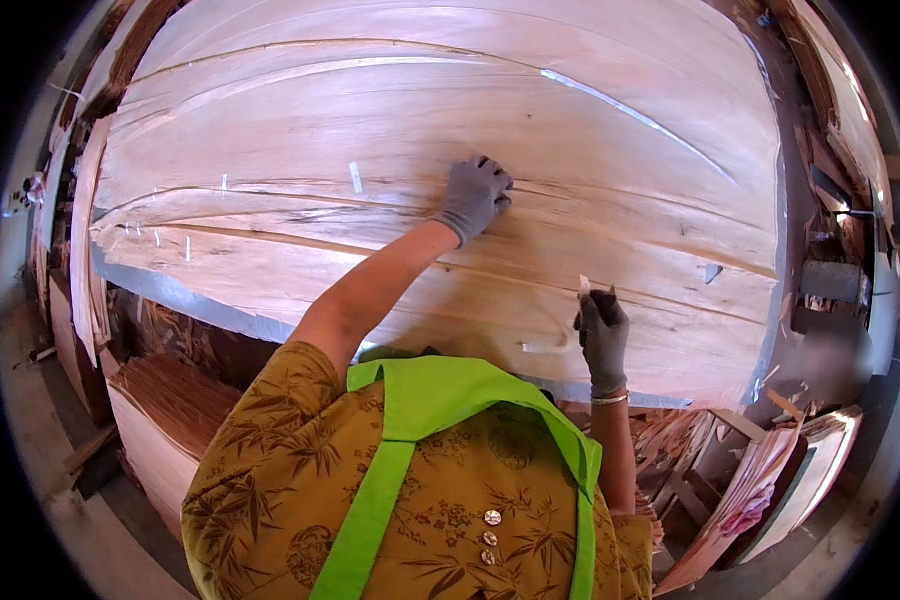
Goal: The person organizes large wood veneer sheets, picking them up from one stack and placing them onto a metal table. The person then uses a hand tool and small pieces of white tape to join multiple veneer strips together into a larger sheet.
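No pkgs, labels, signs, screens.

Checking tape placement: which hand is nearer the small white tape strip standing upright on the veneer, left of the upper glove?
Left. The left hand presses the veneer sheet just right of the tape strip; the right hand is lower and much farther right, pinching a pale scrap.

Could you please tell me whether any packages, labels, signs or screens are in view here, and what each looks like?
No packages, signs or screens show.
Small pale tape strips: stuck along the splits of the wood veneer sheet, short, whitish.
Tape piece: pinched at the gloved right hand, small, pale.
The gloved left hand presses on the sheet farther up.
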